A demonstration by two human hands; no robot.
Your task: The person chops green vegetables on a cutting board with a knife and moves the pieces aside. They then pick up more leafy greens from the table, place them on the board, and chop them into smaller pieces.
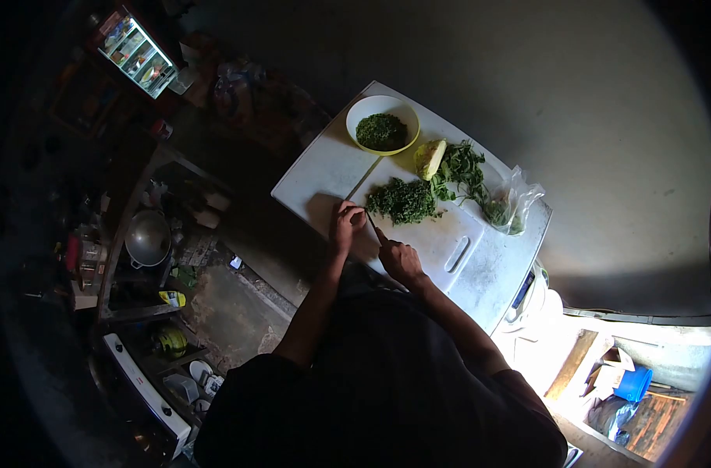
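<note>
My right hand point(401, 260) is closed round the handle of a knife point(373, 225), whose dark blade points up and left over the cutting board's near edge. My left hand point(346, 224) is beside the blade's tip with its fingers curled; whether they pinch the blade or a bit of leaf is hidden. Just beyond both hands, a heap of chopped greens point(405, 201) lies on the white cutting board point(437, 234). A cut piece of cabbage point(430, 159) and uncut leafy greens point(463, 168) lie behind the heap.
A bowl point(411, 145) with chopped greens stands at the white table's point(309, 175) far end. A clear plastic bag point(519, 199) lies at its right edge. Shelves with a metal wok point(148, 238) stand left, a lit display case point(137, 54) at upper left, a blue bucket point(633, 384) lower right.
</note>
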